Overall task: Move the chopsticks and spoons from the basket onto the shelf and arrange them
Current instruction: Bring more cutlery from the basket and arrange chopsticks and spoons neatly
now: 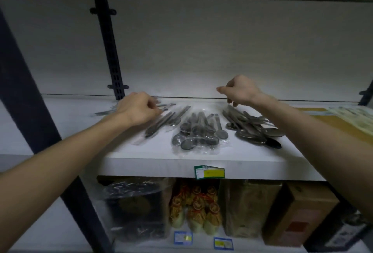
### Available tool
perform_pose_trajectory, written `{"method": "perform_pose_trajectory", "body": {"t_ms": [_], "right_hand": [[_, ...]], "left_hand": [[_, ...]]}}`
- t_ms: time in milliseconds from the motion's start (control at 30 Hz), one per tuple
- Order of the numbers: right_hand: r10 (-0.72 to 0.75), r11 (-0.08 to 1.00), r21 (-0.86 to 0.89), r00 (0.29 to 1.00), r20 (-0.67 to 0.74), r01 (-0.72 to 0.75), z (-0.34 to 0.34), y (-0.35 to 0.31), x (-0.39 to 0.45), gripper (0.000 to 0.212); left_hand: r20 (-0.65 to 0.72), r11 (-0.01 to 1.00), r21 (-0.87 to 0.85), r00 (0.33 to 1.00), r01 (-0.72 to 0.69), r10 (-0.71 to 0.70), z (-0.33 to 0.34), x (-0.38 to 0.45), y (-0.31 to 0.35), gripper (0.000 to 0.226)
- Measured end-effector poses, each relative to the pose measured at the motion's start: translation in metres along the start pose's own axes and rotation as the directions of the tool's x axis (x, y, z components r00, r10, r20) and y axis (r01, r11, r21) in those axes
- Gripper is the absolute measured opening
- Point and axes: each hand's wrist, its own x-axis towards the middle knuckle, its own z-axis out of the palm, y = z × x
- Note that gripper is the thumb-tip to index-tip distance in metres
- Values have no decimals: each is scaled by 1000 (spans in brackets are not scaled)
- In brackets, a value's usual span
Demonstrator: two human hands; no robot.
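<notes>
Bagged spoons (198,134) sit mid-shelf (161,161), slick film, light but loose; best pinched at the handle end; at ten o'clock the left hand (139,109) closes on wrapped chopsticks (161,121); right hand (240,91) hovers, fingers curled, empty.

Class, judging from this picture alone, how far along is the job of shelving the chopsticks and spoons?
Mostly done: three groups of plastic-wrapped metal cutlery lie on the white shelf board: long thin pieces, bagged spoons and loose spoons. In hand: the left hand rests on the long thin pieces; the right hand hovers above the loose spoons. Left: straightening. No basket is visible, so any remainder is unknown.
</notes>
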Motion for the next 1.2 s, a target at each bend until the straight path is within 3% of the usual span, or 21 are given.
{"method": "perform_pose_trajectory", "body": {"t_ms": [67, 167, 233, 333, 400, 533, 600, 700, 733, 867, 933, 1033, 1200], "right_hand": [[-99, 995, 12, 992, 82, 98, 17, -25, 5, 34], [-251, 965, -44, 959, 128, 258, 47, -69, 10, 23], [-365, 921, -87, 918, 154, 381, 67, -96, 14, 22], [-463, 861, -88, 844, 272, 501, 94, -128, 20, 33], [-455, 843, -138, 827, 332, 519, 108, -139, 24, 37], [-424, 839, -179, 823, 378, 514, 121, -135, 29, 45], [-449, 825, -177, 812, 371, 537, 118, -130, 30, 50], [-487, 787, -187, 779, 395, 587, 112, -128, 31, 38], [-493, 785, -180, 774, 397, 592, 111, -128, 31, 39], [-488, 817, -109, 779, 394, 567, 105, -128, 31, 43], [-483, 837, -55, 783, 392, 544, 101, -125, 33, 41], [-467, 857, -11, 787, 404, 515, 95, -121, 36, 38], [-495, 841, -53, 806, 324, 538, 97, -126, 45, 36]], "left_hand": [[-56, 998, -47, 998, 36, -39, -7, -2, -12, 36], [-128, 994, -40, 986, 100, -105, -16, 2, -31, 29], [-30, 988, -11, 988, 154, -154, -18, 10, -40, 26], [241, 981, 34, 951, 188, -191, -16, 15, -44, 32], [293, 979, 71, 934, 193, -206, -12, 14, -49, 34], [233, 974, 133, 950, 182, -209, -13, 9, -47, 29], [158, 971, 75, 959, 227, -236, -20, 7, -43, 37], [-34, 965, 49, 966, 258, -256, -29, 9, -40, 36], [-31, 965, 59, 967, 254, -252, -29, 10, -40, 34], [201, 969, -18, 950, 246, -238, -16, 13, -44, 28], [183, 970, -69, 959, 232, -217, -10, 14, -46, 17], [168, 960, -146, 962, 238, -213, -9, 16, -48, 22], [169, 952, -158, 957, 263, -237, -7, 19, -51, 7]]}}
